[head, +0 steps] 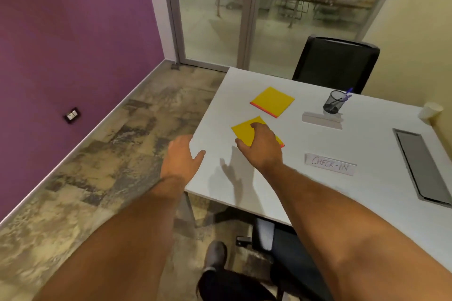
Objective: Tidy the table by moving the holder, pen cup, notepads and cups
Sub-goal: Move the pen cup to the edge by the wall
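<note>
left hand (182, 157) hangs loose, fingers released, at table (256, 190) edge; right hand (263, 145) palms near notepad (244, 131) — pinch its edge, lift flat

White table (269, 193) bears two notepads (272, 101), pen cup (333, 102), holder (322, 120), cup (431, 110).

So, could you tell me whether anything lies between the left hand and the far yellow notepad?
Nothing visible does. The left hand hovers open at the table's edge; bare tabletop leads to the far notepad. The right hand rests on the near notepad, beside that line.
</note>
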A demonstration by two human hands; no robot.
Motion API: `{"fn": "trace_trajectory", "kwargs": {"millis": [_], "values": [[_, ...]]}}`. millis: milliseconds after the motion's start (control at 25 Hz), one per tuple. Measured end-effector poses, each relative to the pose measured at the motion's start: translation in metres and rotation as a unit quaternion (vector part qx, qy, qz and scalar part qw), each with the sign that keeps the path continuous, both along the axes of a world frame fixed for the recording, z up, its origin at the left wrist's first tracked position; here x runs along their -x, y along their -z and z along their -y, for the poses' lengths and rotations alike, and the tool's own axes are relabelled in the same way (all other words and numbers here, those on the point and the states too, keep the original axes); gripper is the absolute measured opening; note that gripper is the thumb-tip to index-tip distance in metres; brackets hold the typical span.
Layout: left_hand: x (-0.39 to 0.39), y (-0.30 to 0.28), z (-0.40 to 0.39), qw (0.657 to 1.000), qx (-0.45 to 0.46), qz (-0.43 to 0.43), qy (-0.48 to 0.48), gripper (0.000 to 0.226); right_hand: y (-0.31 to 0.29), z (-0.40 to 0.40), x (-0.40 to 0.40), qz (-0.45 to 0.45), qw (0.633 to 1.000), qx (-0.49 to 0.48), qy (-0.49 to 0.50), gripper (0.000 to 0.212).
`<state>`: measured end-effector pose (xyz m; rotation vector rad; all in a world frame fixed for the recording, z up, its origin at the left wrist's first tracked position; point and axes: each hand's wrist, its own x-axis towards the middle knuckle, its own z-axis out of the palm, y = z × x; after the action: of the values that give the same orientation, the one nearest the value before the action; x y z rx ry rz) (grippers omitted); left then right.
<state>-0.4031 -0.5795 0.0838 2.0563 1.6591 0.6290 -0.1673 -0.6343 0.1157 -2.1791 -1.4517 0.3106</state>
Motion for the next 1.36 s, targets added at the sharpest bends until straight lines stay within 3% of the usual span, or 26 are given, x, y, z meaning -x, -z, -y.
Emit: {"fn": "trace_trajectory", "kwargs": {"millis": [240, 480, 640, 760, 1080, 1360], "values": [[0.015, -0.002, -0.161, 0.999, 0.019, -0.036, 0.015, 0.077, 0.011, -0.153, 0.009, -0.004, 0.999, 0.026, 0.033, 0.083], [-0.01, -0.008, -0.283, 0.992, 0.057, -0.086, 0.079, 0.098, 0.013, -0.24, 0.002, -0.003, 0.996, 0.079, 0.049, 0.092], [-0.044, 0.0, -0.353, 0.985, 0.017, -0.121, 0.121, 0.096, 0.022, -0.279, -0.021, -0.007, 0.993, 0.078, 0.09, 0.093], [-0.077, 0.012, -0.409, 0.979, 0.036, -0.115, 0.166, 0.097, 0.031, -0.308, -0.036, 0.013, 0.989, 0.074, 0.124, 0.094], [-0.148, 0.019, -0.564, 0.916, 0.002, -0.141, 0.375, 0.098, 0.021, -0.4, -0.031, 0.037, 0.94, 0.096, 0.324, 0.097], [-0.154, 0.006, -0.626, 0.858, -0.051, -0.112, 0.499, 0.096, -0.001, -0.456, -0.005, 0.052, 0.906, 0.107, 0.406, 0.097]]}}
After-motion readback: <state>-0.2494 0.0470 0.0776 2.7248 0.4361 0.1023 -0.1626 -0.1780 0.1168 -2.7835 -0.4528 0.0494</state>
